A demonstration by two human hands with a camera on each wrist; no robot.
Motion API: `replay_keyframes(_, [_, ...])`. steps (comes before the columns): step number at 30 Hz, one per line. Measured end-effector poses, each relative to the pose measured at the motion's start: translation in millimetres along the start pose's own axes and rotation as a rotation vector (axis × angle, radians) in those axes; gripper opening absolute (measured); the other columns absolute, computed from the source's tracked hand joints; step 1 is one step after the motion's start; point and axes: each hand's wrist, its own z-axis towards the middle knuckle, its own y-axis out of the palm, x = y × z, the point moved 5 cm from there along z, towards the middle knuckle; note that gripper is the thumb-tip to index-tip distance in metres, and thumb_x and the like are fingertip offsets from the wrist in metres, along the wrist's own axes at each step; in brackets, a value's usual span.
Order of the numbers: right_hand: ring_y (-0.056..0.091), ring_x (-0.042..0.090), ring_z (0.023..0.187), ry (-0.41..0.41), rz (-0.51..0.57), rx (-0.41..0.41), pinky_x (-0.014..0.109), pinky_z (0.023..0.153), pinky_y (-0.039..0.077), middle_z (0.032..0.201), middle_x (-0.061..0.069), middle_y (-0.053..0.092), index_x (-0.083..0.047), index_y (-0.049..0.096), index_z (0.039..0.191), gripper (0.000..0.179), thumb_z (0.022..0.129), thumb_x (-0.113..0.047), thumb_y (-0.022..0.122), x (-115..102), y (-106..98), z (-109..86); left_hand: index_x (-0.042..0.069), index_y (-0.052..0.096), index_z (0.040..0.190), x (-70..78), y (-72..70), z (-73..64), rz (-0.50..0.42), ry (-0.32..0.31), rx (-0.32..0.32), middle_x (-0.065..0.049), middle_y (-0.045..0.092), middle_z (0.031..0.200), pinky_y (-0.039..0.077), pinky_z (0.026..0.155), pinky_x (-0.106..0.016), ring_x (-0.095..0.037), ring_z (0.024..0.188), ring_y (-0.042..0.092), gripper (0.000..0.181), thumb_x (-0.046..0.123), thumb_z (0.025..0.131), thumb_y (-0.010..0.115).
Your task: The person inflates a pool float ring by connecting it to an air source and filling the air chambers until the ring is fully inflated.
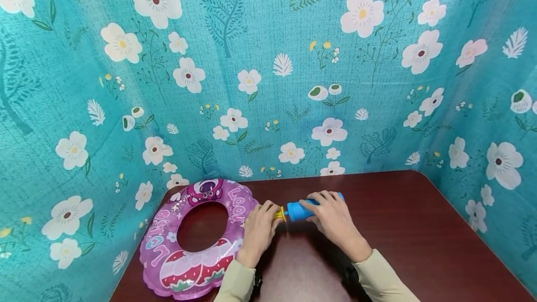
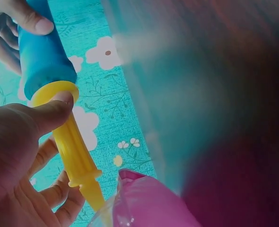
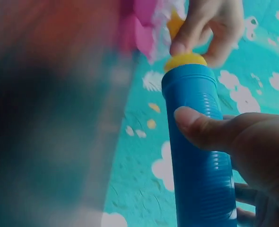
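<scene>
A hand pump with a blue barrel (image 3: 194,165) and a yellow nozzle end (image 2: 74,149) lies between my hands, above the table. My left hand (image 1: 260,226) grips the yellow part, thumb against its round flange. Around the blue barrel are the fingers of my right hand (image 1: 333,216), its thumb laid along the side. In the head view a short thin shaft shows between flange and barrel. The nozzle's tapered tip reaches the clear edge of a purple inflated swim ring (image 1: 151,246); whether it sits in a valve I cannot tell.
The swim ring lies on the left of a dark red-brown table (image 1: 398,227), printed with strawberries and a cartoon bear. A teal flowered curtain (image 1: 268,106) hangs behind the table and along both sides.
</scene>
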Motion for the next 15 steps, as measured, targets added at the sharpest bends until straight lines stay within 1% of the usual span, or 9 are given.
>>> replay_keyframes(5, [0.069,0.031,0.111,0.048,-0.003,0.002,0.054,0.100,0.054,0.120,0.007,0.076,-0.023,0.082,0.122,0.055,0.070,-0.023,0.101,24.8,-14.3,-1.2,0.020,0.076,0.116,-2.5,-2.7,0.1,-0.006,-0.010,0.005,0.004,0.069,0.110,0.058,0.077,-0.040,-0.022,0.093,0.064,0.025,0.032,0.095,0.082])
replay_keyframes(8, [0.069,0.031,0.110,0.028,-0.011,0.001,0.054,0.098,0.054,0.120,0.007,0.075,-0.022,0.082,0.122,0.058,0.068,-0.023,0.102,32.2,-18.6,-2.6,0.020,0.076,0.116,-2.2,-3.7,-0.1,-0.008,-0.010,0.011,0.004,0.069,0.110,0.058,0.077,-0.039,-0.021,0.093,0.064,0.025,0.032,0.094,0.083])
replay_keyframes(11, [0.067,0.032,0.109,-0.033,-0.027,0.002,0.055,0.097,0.054,0.121,0.008,0.074,-0.023,0.080,0.125,0.058,0.071,-0.026,0.101,27.1,-16.3,-1.5,0.020,0.076,0.117,-0.6,-3.7,0.4,-0.014,0.009,0.023,0.005,0.069,0.112,0.058,0.078,-0.039,-0.021,0.095,0.064,0.026,0.030,0.094,0.083])
replay_keyframes(15, [0.066,0.031,0.110,-0.089,-0.051,0.008,0.053,0.097,0.054,0.122,0.009,0.073,-0.024,0.078,0.129,0.056,0.077,-0.030,0.097,8.3,-6.1,1.6,0.019,0.076,0.116,0.9,-2.4,0.8,-0.008,0.051,0.050,0.004,0.069,0.112,0.057,0.079,-0.039,-0.021,0.095,0.065,0.025,0.028,0.094,0.083])
